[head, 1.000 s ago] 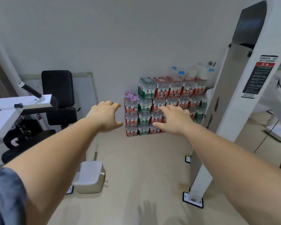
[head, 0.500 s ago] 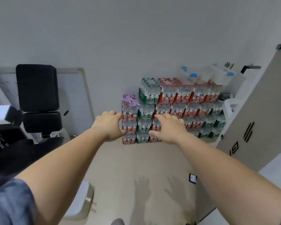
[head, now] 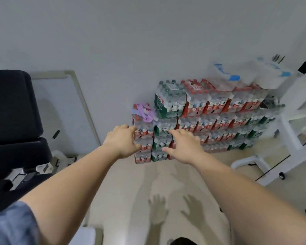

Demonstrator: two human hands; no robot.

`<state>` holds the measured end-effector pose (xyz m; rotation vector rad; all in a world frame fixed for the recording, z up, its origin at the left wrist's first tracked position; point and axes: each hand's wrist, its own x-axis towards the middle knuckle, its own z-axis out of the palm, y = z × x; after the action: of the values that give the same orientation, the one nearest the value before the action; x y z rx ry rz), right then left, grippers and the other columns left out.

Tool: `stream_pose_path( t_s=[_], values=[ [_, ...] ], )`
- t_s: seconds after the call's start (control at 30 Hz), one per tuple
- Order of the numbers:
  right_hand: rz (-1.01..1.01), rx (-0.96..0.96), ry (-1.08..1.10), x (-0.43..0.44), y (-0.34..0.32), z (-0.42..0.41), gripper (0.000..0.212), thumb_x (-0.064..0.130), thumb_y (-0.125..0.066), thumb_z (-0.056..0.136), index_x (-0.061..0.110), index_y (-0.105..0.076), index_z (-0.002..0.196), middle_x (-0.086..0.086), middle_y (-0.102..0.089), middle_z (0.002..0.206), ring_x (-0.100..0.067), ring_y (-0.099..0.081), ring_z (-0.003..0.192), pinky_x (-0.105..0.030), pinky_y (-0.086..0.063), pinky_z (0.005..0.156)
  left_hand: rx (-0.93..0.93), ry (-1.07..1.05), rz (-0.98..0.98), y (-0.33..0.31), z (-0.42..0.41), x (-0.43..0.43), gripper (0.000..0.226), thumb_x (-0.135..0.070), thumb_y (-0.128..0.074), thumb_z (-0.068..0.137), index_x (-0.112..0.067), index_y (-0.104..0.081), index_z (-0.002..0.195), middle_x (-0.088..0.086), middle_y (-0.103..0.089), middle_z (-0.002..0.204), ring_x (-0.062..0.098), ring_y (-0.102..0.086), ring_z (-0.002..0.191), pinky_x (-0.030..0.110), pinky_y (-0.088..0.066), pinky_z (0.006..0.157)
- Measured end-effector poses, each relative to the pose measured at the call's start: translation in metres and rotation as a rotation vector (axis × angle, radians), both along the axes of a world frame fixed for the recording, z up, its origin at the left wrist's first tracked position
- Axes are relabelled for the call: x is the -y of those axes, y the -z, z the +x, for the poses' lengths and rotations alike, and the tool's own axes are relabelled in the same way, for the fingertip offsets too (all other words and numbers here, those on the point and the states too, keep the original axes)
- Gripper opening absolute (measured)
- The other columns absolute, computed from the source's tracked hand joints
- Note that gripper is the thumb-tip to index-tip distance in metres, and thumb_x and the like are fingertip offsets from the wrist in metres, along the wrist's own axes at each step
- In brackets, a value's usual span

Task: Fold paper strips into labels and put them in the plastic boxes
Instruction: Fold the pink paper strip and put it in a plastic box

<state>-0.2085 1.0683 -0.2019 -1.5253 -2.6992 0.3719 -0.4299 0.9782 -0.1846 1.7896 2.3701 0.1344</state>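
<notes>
From my head, I look down on a pale beige floor (head: 122,183) that runs to a plain grey-white wall (head: 148,41). At far left a whiteboard (head: 64,112) leans on that wall, and a black padded seat (head: 12,106) stands nearer, at the left edge. Against the wall, right of centre, shrink-wrapped packs of water bottles (head: 219,112) are stacked in rows, some green, some red. On the short left end of the stack lies a loose tangle of purple strips (head: 143,112). On its tall right end sit blurred translucent plastic boxes (head: 245,75) with blue patches. A white wheeled frame (head: 290,135) stands at far right. Both my arms reach straight out, palms down. My left hand (head: 121,143) has its fingers loosely bent and holds nothing; its fingertips overlap the leftmost packs, though I cannot tell if they touch. My right hand (head: 184,147) is spread and relaxed, also with nothing in it, just beside the left. Both hands throw spread-fingered shadows (head: 157,209) on the near floor. A blue-grey sleeve (head: 9,225) covers my left upper arm.
</notes>
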Motion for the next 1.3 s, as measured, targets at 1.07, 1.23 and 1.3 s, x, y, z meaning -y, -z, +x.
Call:
stream_pose_path(
  t_s=[1.07,1.23,1.3],
  values=[
    [-0.56,-0.021,0.125,-0.497,0.155,-0.293,0.02,0.047,-0.064,0.084,0.036,-0.05,0.077,0.005,-0.05,0.097,-0.016,-0.053,0.081,-0.031,-0.047,0.07,0.485,-0.166,-0.347,0.167,-0.281,-0.503,0.082,-0.062,-0.048,0.065,-0.023,-0.049,0.137,0.01,-0.057,0.136,0.032,-0.055,0.122,0.035,-0.047,0.098],
    [-0.686,-0.025,0.184,-0.538,0.188,-0.33,0.024,0.053,-0.049,0.076,0.029,-0.052,0.075,0.002,-0.054,0.086,-0.019,-0.056,0.075,-0.03,-0.043,0.06,0.534,-0.209,-0.405,0.208,-0.311,-0.549,0.066,-0.058,-0.06,0.08,-0.025,-0.049,0.136,0.007,-0.058,0.132,0.03,-0.058,0.118,0.036,-0.049,0.093],
    [-0.713,-0.05,0.19,-0.554,0.201,-0.345,0.03,0.048,-0.053,0.086,0.024,-0.064,0.1,-0.001,-0.065,0.103,-0.02,-0.063,0.09,-0.036,-0.054,0.077,0.577,-0.218,-0.397,0.226,-0.316,-0.567,0.06,-0.051,-0.063,0.085,-0.025,-0.048,0.137,0.004,-0.061,0.127,0.027,-0.06,0.113,0.031,-0.049,0.09]
  ],
)
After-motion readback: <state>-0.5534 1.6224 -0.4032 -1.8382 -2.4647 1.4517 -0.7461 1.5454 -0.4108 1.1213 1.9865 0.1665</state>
